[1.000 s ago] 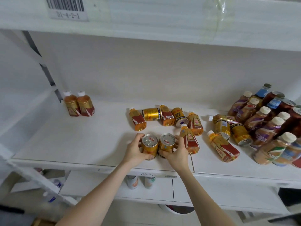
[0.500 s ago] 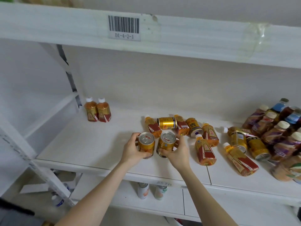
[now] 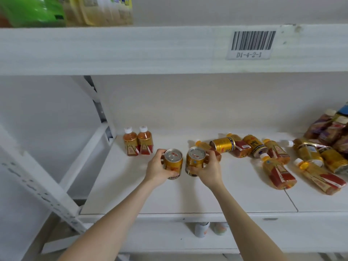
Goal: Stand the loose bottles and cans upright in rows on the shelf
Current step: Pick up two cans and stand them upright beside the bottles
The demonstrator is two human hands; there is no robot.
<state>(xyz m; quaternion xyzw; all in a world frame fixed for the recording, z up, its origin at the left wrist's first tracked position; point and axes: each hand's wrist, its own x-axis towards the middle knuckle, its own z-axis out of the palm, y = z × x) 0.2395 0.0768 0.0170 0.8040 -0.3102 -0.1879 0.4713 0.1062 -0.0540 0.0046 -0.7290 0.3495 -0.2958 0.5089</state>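
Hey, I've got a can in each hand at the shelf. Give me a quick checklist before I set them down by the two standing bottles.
1. Grip of left hand on left can: fingers curled round it, ok.
2. Grip of right hand on right can: ok.
3. Both cans top up: ok.
4. Can bases flat on the shelf: cannot tell.
5. Room beside the upright bottles: ok.
6. Other drinks standing: not ok, lying can and lying bottles remain.

Gold cans point(image 3: 172, 162) with silver tops, amber red-labelled bottles point(image 3: 138, 141), white shelf point(image 3: 131, 185).
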